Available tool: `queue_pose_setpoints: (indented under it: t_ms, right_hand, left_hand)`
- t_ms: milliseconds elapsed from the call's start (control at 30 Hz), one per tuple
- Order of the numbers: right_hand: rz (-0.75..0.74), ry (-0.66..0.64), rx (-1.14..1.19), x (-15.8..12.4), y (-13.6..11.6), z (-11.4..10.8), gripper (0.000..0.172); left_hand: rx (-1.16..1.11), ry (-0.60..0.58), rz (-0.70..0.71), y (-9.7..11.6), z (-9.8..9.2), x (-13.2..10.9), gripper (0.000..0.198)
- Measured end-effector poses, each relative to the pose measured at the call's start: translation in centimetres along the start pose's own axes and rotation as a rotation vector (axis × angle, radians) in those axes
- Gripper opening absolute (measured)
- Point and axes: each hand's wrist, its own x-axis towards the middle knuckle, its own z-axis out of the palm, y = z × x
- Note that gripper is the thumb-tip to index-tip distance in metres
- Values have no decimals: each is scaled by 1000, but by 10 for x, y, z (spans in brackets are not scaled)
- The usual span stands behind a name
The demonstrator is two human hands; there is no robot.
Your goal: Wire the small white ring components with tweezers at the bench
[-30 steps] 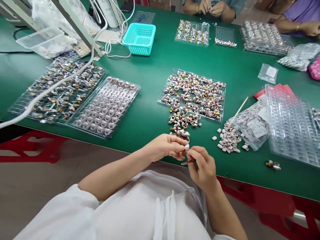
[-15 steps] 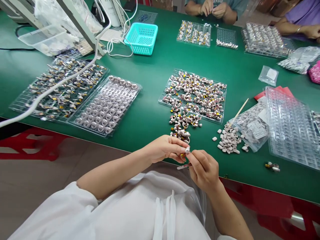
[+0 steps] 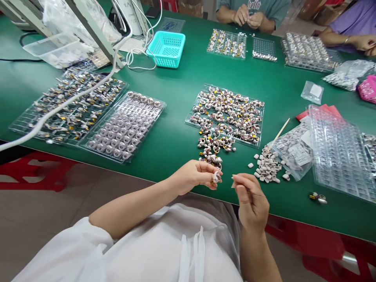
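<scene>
My left hand (image 3: 192, 177) is closed in a pinch on a small white ring-shaped earpiece part (image 3: 216, 177), held over the table's front edge. To its right, apart from it, my right hand (image 3: 251, 197) has its fingers curled together with the tips toward the part. Whatever those fingers hold, if anything, is too small or hidden. Just beyond my left hand lies a loose heap of similar white parts with yellow tabs (image 3: 214, 147). Behind the heap is a clear tray (image 3: 188, 119) full of such parts. Small white caps (image 3: 268, 166) are piled beyond my right hand.
A thin wooden stick (image 3: 280, 131) leans in the caps beside a plastic bag (image 3: 298, 150). Clear trays (image 3: 337, 152) are stacked at right. On the left lie two filled trays (image 3: 126, 127). A turquoise basket (image 3: 166, 49) stands behind. Two people work across the table.
My right hand has drawn away to the right from the part in my left hand. The thin metal tool under my right fingers no longer shows. The ring part is turned differently.
</scene>
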Motion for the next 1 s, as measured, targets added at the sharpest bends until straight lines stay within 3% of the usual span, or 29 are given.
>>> queue_pose_setpoints:
  t_ms: [133,267,367,533,667,1000]
  right_hand:
    - [-4,128,-53,-3,8,-5,26]
    - [-13,37,-292,-4,22,-16,24]
    - [43,-6,-306,-7,27,-26,20]
    - [118,76,46,-11,13,-24,19]
    - [62,126,319,-12,-5,-9,19]
    - [56,100,381,-10,-6,4,21]
  left_hand:
    - [30,4,108,1,4,-4,25]
    - [70,41,196,2,7,-7,24]
    - [89,71,247,3,9,-9,23]
    - [125,76,262,-1,12,-10,19]
    - [184,84,293,-7,13,-11,17]
    - [345,128,378,-10,11,-13,14]
